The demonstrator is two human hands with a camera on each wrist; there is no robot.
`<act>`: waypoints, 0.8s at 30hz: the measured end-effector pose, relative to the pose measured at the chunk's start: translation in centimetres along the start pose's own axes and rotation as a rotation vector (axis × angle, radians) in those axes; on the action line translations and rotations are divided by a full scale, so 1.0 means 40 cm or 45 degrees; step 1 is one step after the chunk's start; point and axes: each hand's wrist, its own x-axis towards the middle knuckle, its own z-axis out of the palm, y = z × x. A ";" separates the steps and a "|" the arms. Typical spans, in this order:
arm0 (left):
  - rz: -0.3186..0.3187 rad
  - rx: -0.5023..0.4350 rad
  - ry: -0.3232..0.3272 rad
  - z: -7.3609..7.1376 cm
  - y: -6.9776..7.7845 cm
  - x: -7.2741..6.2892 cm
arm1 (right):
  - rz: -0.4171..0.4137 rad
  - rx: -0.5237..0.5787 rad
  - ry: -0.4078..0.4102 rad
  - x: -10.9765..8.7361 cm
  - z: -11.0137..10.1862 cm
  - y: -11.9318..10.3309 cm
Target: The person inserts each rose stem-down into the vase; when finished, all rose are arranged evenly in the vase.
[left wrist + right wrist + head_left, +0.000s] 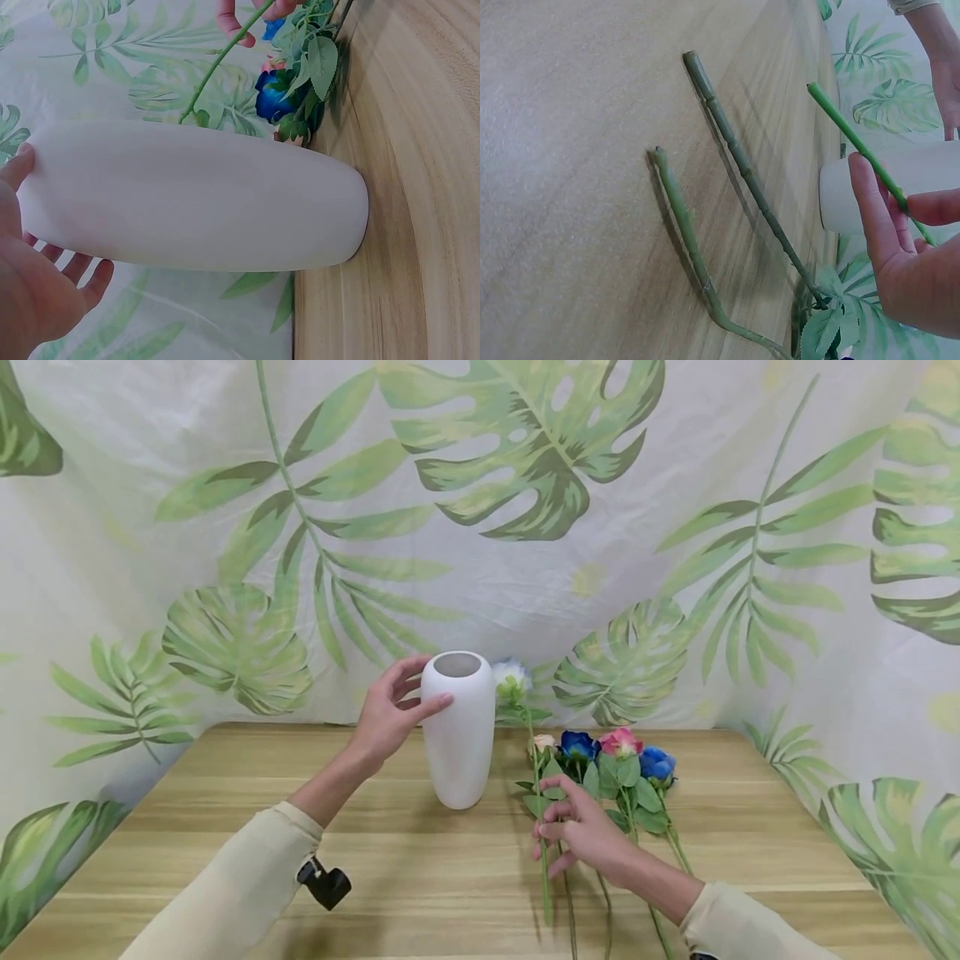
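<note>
A tall white vase [459, 743] stands upright on the wooden table. My left hand [390, 710] holds it near the rim, thumb on the front and fingers behind its left side. To the right, my right hand [588, 835] pinches the green stem [847, 131] of a white artificial flower [512, 682]. That flower is held upright beside the vase, its bloom near the rim's height. In the left wrist view the vase [195, 199] hides the bloom. The lower end of the stem points free of the table in the right wrist view.
Several artificial flowers lie on the table right of the vase: a blue one [657, 764], a dark blue one [578, 746], a pink one [621, 742] and a pale peach one [543, 742]. Their stems run toward the front edge. A leaf-print cloth [525, 585] hangs behind the table.
</note>
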 end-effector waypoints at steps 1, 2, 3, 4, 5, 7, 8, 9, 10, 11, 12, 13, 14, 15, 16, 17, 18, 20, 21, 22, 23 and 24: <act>0.002 0.000 -0.001 0.000 0.002 0.001 | -0.004 0.000 0.003 0.000 0.000 -0.001; 0.004 0.001 -0.003 -0.001 0.003 0.001 | -0.010 0.002 0.005 0.000 -0.001 -0.003; 0.007 0.003 -0.002 -0.002 0.003 0.002 | -0.015 0.004 0.007 0.000 -0.001 -0.004; 0.009 0.004 0.000 -0.003 0.003 0.002 | -0.022 0.008 0.008 0.000 -0.001 -0.005; 0.014 0.006 0.002 -0.003 0.004 0.003 | -0.029 0.014 0.009 0.000 -0.002 -0.006; 0.023 0.000 0.005 -0.003 0.005 0.003 | -0.047 0.027 0.011 -0.001 -0.002 -0.009; 0.027 -0.001 0.007 -0.003 0.005 0.004 | -0.056 0.031 0.011 -0.001 -0.003 -0.011; 0.032 -0.006 0.008 -0.003 0.006 0.004 | -0.062 0.039 0.013 -0.001 -0.003 -0.014; 0.034 -0.011 0.008 -0.002 0.006 0.004 | -0.071 0.044 0.014 -0.002 -0.003 -0.016; 0.034 -0.015 0.008 -0.001 0.007 0.003 | -0.079 0.052 0.017 -0.003 -0.004 -0.018; 0.033 -0.015 0.009 0.000 0.007 0.003 | -0.089 0.056 0.022 -0.003 -0.004 -0.021; 0.033 -0.015 0.009 0.001 0.008 0.003 | -0.099 0.057 0.025 -0.003 -0.004 -0.024; 0.031 -0.011 0.012 0.002 0.009 0.004 | -0.108 0.059 0.028 -0.003 -0.004 -0.027; 0.030 -0.009 0.012 0.002 0.010 0.004 | -0.117 0.064 0.031 -0.002 -0.005 -0.029; 0.028 -0.005 0.014 0.002 0.011 0.004 | -0.126 0.067 0.032 -0.002 -0.005 -0.031; 0.026 -0.001 0.013 0.003 0.012 0.005 | -0.134 0.070 0.034 -0.002 -0.005 -0.033; 0.024 0.002 0.011 0.002 0.013 0.006 | -0.144 0.070 0.034 -0.002 -0.005 -0.034; 0.019 0.004 0.003 0.002 0.014 0.006 | -0.165 0.073 0.037 -0.003 -0.006 -0.036; 0.016 0.004 -0.002 0.001 0.015 0.007 | -0.178 0.074 0.040 -0.003 -0.006 -0.036; 0.014 0.005 -0.007 0.001 0.015 0.007 | -0.194 0.072 0.045 -0.004 -0.007 -0.037; 0.010 0.005 -0.010 0.000 0.016 0.007 | -0.212 0.067 0.052 -0.004 -0.007 -0.037; 0.007 0.006 -0.013 -0.001 0.016 0.007 | -0.229 0.063 0.058 -0.004 -0.008 -0.038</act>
